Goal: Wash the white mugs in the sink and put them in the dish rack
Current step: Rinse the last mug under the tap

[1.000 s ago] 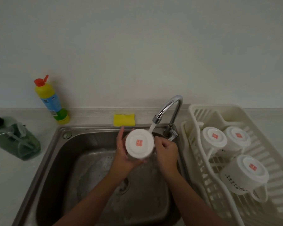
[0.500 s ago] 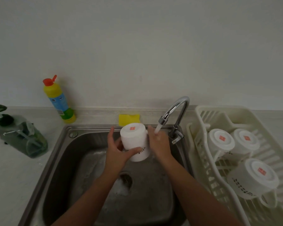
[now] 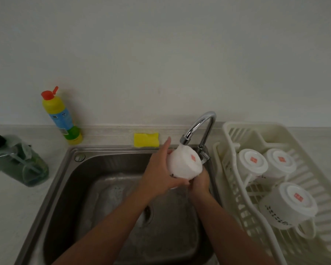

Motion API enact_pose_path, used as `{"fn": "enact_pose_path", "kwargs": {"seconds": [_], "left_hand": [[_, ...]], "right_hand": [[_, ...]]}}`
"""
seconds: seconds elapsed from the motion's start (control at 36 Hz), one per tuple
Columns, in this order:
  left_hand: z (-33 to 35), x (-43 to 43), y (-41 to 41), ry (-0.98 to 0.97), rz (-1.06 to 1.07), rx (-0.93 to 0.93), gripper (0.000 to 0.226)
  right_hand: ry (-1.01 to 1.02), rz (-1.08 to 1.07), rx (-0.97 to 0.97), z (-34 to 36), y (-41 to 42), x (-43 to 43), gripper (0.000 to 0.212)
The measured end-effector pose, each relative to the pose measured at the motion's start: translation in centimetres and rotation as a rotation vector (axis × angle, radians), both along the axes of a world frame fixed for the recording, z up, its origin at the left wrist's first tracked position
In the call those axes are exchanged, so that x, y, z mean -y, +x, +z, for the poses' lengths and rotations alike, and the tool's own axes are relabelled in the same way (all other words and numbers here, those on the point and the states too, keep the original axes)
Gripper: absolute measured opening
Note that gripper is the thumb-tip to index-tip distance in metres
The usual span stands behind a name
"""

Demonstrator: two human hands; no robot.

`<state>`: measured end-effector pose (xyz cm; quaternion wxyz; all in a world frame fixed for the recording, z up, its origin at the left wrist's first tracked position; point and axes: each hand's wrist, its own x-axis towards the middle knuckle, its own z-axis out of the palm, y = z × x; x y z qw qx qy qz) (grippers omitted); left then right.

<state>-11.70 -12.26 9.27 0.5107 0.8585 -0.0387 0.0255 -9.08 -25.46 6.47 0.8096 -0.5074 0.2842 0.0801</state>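
In the head view, a white mug (image 3: pixel 185 165) is being held tilted, base up, over the sink (image 3: pixel 96 169), just under the tap (image 3: pixel 199 127), and water is being run onto it. It is being gripped at the side by the left hand (image 3: pixel 159 175) and cupped from below by the right hand (image 3: pixel 200 181), fingers curled. Rinsing is judged to be in hand. Next, a carry rightward into the dish rack (image 3: pixel 256 127), beside the three racked mugs (image 3: pixel 252 163), is being called for.

White mug (image 3: pixel 184 166) with red base label (image 3: pixel 193 158); yellow sponge (image 3: pixel 146 140); cream rack (image 3: pixel 311 190)
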Motion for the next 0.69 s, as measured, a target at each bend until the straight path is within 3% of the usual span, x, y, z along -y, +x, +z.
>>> {"fn": "enact_pose_path", "kwargs": {"seconds": [0.06,0.14,0.28,0.39,0.5,0.61,0.69], "left_hand": [[-0.1,-0.1,-0.1,0.049,-0.086,0.046,0.131],[-1.1,-0.8,0.1,0.048,-0.134,0.071,0.114],[-1.9,-1.9,-0.6,-0.077,-0.134,0.057,0.117],[-2.9,-2.7,-1.5,-0.182,-0.025,0.005,0.123],[-3.6,-2.7,-1.9,-0.344,0.190,-0.093,0.087],[-4.4,-2.1,-2.0,-0.481,0.342,-0.141,0.078],[-4.9,-1.2,-2.0,-0.516,0.426,-0.159,0.088]], "right_hand": [[-0.031,-0.042,0.071,-0.4,-0.5,0.2,0.036],[-0.141,-0.005,0.134,-0.3,-0.9,0.3,0.018],[-0.338,0.121,0.279,0.7,-0.3,0.1,0.028],[-0.515,0.145,0.338,0.7,0.2,-1.1,0.041],[-0.678,0.199,0.419,1.4,0.0,-2.0,0.050],[-0.860,0.308,0.435,1.0,0.2,-2.4,0.033],[-0.799,0.359,0.346,0.3,1.4,-2.5,0.015]]}}
